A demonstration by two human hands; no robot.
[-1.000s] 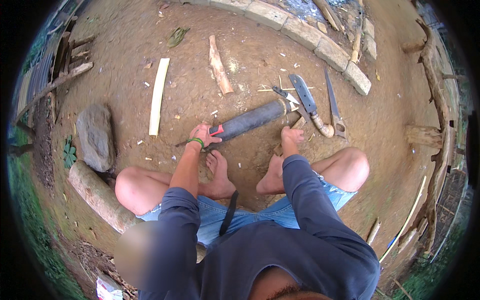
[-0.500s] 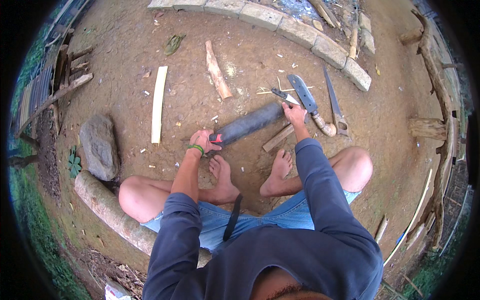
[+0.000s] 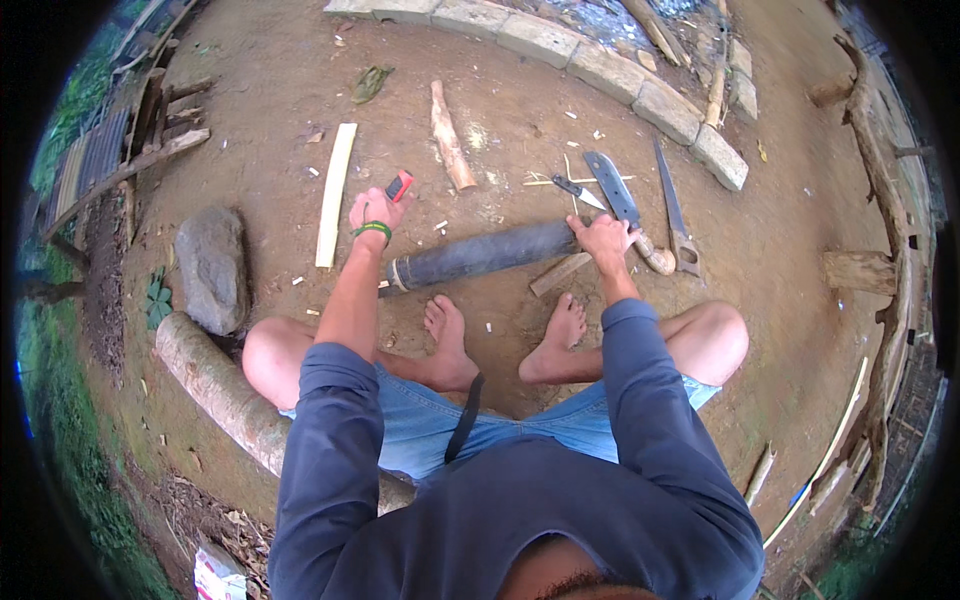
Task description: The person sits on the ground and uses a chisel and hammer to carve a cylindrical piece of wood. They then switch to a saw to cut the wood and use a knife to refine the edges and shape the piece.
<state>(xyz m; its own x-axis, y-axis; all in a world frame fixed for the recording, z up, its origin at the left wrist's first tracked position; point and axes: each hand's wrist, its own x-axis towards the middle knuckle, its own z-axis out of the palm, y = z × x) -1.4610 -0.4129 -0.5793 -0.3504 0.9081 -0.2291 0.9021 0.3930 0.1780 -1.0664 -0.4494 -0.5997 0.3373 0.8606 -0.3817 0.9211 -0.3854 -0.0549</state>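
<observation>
A long dark cylinder (image 3: 480,254), like a blackened tube with a pale ring at its left end, lies across the ground before my feet. My right hand (image 3: 602,236) rests over its right end, fingers spread against it. Raised off the left end, my left hand (image 3: 376,210) is closed around a tool with a red and black handle (image 3: 399,185); its working end is mostly hidden by the hand. Just past my right hand lie a small knife (image 3: 577,191), a broad-bladed machete (image 3: 612,186) with a curved wooden handle, and a handsaw (image 3: 676,215).
A short wood block (image 3: 560,273) lies under the cylinder's right part. Ahead are a pale split strip (image 3: 336,190) and a stick (image 3: 452,135). A grey rock (image 3: 212,270) and a log (image 3: 215,390) sit left; stone blocks (image 3: 540,38) curve across the back.
My left hand has lifted off the cylinder's left end and moved up and left, with the red-handled tool still in it. The cylinder's left end is uncovered; my right hand stays at its right end.
</observation>
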